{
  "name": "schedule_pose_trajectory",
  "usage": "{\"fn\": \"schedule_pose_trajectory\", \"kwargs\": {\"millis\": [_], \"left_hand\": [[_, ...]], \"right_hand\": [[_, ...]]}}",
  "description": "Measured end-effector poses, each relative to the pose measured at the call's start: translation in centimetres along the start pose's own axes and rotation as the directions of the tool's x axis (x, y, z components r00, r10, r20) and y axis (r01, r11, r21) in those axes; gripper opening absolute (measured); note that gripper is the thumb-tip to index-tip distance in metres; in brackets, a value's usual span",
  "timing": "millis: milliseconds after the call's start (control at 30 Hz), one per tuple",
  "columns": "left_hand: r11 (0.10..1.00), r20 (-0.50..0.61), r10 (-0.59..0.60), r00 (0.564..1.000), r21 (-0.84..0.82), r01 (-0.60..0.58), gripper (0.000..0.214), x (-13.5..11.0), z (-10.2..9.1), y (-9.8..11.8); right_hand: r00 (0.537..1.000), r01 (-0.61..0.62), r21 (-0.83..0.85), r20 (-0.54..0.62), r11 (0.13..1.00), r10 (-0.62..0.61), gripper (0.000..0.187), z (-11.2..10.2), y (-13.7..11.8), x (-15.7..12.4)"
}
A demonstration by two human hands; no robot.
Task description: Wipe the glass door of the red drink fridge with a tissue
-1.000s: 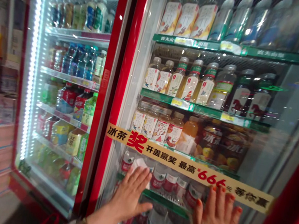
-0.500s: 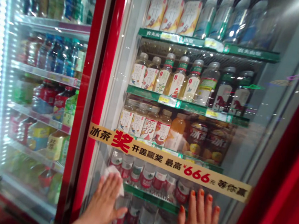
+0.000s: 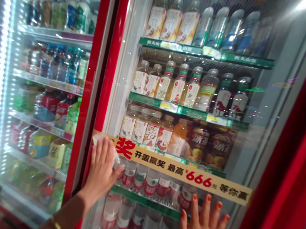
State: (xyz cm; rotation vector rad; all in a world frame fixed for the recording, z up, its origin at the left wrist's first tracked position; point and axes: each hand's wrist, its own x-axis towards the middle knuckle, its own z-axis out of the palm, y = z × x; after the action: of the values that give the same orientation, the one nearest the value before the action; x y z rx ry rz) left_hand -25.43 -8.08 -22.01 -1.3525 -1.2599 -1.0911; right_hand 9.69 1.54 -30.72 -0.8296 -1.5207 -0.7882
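Note:
My left hand [image 3: 101, 166] lies flat on the glass door [image 3: 253, 147] of a drinks fridge, pressing a white tissue or cloth [image 3: 115, 157] under its fingers. It covers the left end of a beige strip [image 3: 233, 192] with black and red lettering that crosses the door. Lower right, my right hand [image 3: 204, 228] has its fingers spread against the glass, just below that strip, and holds nothing. Orange polish shows on its nails. Behind the glass stand rows of bottled drinks [image 3: 179, 85] on green-edged shelves.
A second lit fridge [image 3: 48, 81] with bottles stands at the left, beyond the red door frame [image 3: 116, 46]. Another red frame [image 3: 290, 184] runs along the right side. Light reflects on the upper glass.
My left hand has slid up and left with the tissue, from below the strip onto its left end. My right hand stays about where it was, fingers spread wider. The view has shifted slightly.

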Motion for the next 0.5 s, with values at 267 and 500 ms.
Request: {"fn": "schedule_pose_trajectory", "kwargs": {"millis": [267, 500], "left_hand": [[0.891, 0.11, 0.407, 0.907, -0.265, -0.368, 0.101, 1.3, 0.6, 4.3], [0.989, 0.012, -0.08, 0.997, -0.125, 0.081, 0.116, 8.5, 0.4, -0.3]], "right_hand": [[0.999, 0.004, 0.033, -0.034, 0.999, -0.003, 0.078, -0.1, 0.1, 0.4], [0.999, 0.008, 0.015, -0.037, 1.0, -0.008, 0.083, 0.1, -0.3, 0.3]]}}
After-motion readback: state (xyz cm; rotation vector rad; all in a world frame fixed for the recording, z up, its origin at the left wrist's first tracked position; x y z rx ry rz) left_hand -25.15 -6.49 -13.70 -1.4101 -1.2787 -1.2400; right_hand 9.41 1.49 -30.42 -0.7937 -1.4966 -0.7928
